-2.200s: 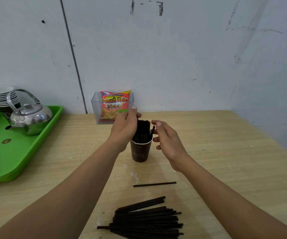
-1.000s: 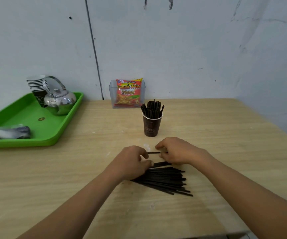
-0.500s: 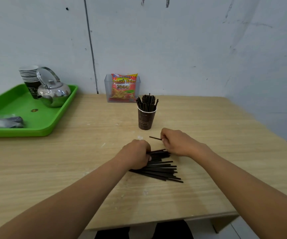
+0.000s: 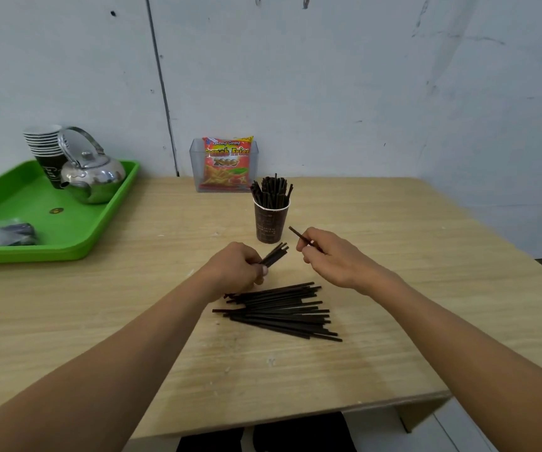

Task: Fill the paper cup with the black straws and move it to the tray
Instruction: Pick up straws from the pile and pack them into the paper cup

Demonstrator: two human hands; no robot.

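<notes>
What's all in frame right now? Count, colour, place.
paper cup: 1, dark brown, mid-table
straws in cup: many, black, upright
loose straws: pile, black, table's near side
tray: 1, green, table's left
kettle: 1, silver, on tray
cup stack: 1, dark, white rims, on tray
wrapped item: 1, grey, blurred, tray's left end
clear box: 1, transparent, by wall
snack packet: 1, red-orange, in clear box
table: 1, light wood
left hand: fingers grip straw bundle, black
right hand: fingers pinch single straw, black
</notes>
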